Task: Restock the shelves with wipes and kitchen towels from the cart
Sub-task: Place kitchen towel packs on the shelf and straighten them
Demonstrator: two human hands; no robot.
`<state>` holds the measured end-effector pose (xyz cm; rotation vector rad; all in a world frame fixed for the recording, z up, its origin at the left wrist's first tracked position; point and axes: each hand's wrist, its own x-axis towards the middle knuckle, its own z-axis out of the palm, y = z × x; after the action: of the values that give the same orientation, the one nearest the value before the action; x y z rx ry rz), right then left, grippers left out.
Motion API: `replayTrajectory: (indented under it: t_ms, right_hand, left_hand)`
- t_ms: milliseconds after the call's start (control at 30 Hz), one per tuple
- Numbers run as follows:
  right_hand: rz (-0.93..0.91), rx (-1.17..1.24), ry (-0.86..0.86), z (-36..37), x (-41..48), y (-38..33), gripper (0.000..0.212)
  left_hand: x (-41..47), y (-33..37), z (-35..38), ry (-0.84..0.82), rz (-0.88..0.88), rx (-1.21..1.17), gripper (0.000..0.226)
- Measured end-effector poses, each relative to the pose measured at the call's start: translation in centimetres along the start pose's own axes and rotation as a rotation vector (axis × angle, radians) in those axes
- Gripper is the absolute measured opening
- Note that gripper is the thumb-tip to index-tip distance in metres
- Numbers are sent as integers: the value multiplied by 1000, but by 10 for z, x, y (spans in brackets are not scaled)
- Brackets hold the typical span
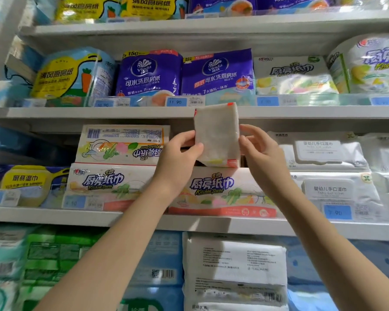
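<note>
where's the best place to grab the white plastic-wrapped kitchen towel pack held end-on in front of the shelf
By its two long side edges, one hand from each side, probably. The white plastic-wrapped kitchen towel pack stands upright with its flat end facing out, so the left hand and right hand can pinch opposite edges, leaving the far end free to slide in.

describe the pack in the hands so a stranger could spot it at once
Find the white shelf edge under the purple Vinda packs. In front of it, the left hand and right hand hold a kitchen towel pack upright. Unlike the label-out packs beneath, it shows a plain whitish end with red corners.
</note>
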<state>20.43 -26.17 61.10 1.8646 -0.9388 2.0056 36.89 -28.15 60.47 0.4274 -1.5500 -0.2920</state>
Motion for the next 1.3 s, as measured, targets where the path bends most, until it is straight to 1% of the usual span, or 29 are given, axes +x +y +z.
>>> replayTrajectory:
  t_ms: [67, 133, 167, 233, 300, 367, 400, 467, 500, 567, 633, 700, 800, 867, 967, 1033, 1167, 1300]
  right_hand:
    - [24, 10, 5, -10, -3, -2, 34]
    - [30, -63, 11, -18, -4, 0, 37]
    - [40, -135, 11, -21, -3, 1, 43]
    - [89, -299, 4, -28, -1, 3, 67]
    - [109, -385, 22, -33, 1, 3, 87]
    - [94, -457, 31, -36, 1, 1, 95]
    - [91, -484, 30, -37, 2, 2, 95]
    - [94, -471, 40, -40, 3, 4, 86]
    - [100, -444, 49, -43, 4, 7, 76]
    - [126, -396, 43, -49, 5, 11, 61]
    - [147, -394, 39, -54, 6, 16, 53]
    - [150, -427, 65, -56, 8, 23, 48]
    - [139, -455, 87, -55, 13, 32, 47]
    - [121, -451, 105, -54, 14, 35, 44]
    - [88, -428, 156, -52, 14, 36, 34]
    - [65, -434, 162, -49, 14, 35, 29]
    - [46, -448, 132, -43, 13, 34, 27]
    - [54, -429, 164, -42, 14, 36, 25]
  left_hand:
    - [-4, 2, 6, -63, 3, -64, 36]
    - [-7, 3, 14, -129, 7, -121, 37]
    - [-8, 4, 19, -157, 15, -135, 35]
    - [-9, 5, 26, -208, 41, -131, 33]
    - [-10, 5, 32, -267, 68, -95, 34]
    - [-10, 4, 35, -334, 107, -33, 37]
    - [-9, 4, 37, -355, 120, -7, 37]
    - [-5, 2, 36, -311, 137, 81, 32]
    - [-2, 0, 34, -249, 144, 167, 30]
    - [8, -7, 27, -125, 126, 374, 34]
    - [20, -14, 19, -77, 41, 506, 42]
    - [30, -21, 15, -86, -56, 572, 49]
    - [40, -27, 15, -101, -167, 608, 54]
    - [44, -28, 16, -106, -208, 599, 55]
    - [46, -28, 20, -105, -235, 543, 53]
    - [47, -29, 22, -92, -246, 543, 53]
    - [51, -34, 22, -47, -270, 554, 57]
    - [53, -34, 24, -28, -293, 526, 62]
